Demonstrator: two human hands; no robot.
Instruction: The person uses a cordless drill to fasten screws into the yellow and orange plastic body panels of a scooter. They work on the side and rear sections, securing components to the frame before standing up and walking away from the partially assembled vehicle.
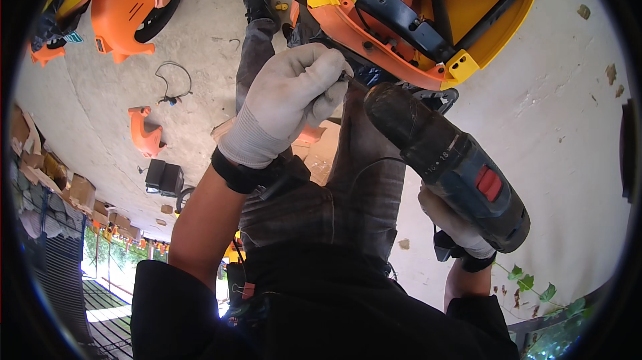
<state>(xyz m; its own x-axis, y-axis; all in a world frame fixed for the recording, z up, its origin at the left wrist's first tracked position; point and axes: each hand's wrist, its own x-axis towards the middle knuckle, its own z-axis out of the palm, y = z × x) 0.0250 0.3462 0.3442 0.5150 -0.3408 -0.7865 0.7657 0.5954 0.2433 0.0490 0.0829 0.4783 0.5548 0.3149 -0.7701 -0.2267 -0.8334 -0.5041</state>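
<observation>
My right hand (455, 223), in a pale work glove, is wrapped round the grip of a black and dark-blue cordless drill (455, 166) with a red switch on top. The drill points up and to the left, its thin bit reaching my left fingertips. My gloved left hand (291, 92) is closed in a pinch at the tip of that bit. Something small and dark shows there, too small to name. Just beyond the drill lies a yellow and orange body shell (394, 52) with a black metal frame inside it.
On the concrete floor to the left lie an orange curved cover (144, 132), a thin black cable (172, 82) and a black box (164, 177). An orange and yellow machine part (124, 19) stands far left. Cardboard boxes (81, 193) line the left side; a leafy vine (528, 283) grows lower right.
</observation>
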